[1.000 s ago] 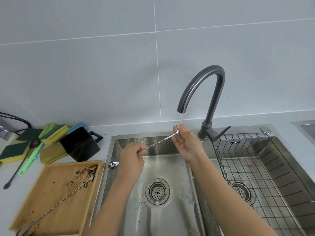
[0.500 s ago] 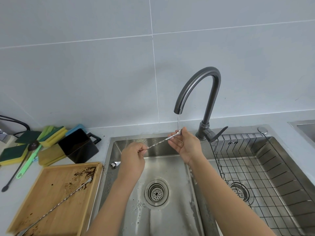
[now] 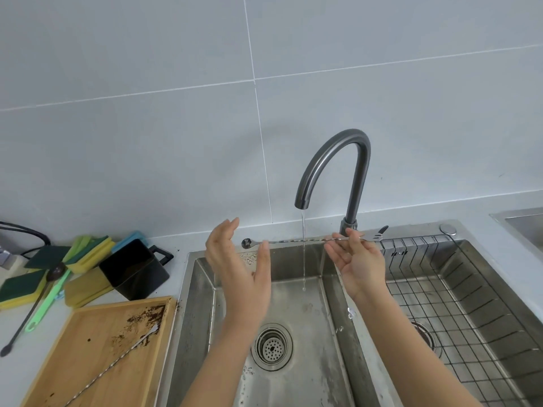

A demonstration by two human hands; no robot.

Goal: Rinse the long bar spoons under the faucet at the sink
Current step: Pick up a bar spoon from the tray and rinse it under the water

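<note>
Our right hand pinches a bar spoon near its forked end, the grip closed on the twisted stem. The spoon lies level, stretching leftward from that grip through the thin stream under the faucet. Our left hand is spread open, holding nothing, its thumb touching the stem near the bowl. A second bar spoon rests on the wooden tray, lower left of that open grip.
</note>
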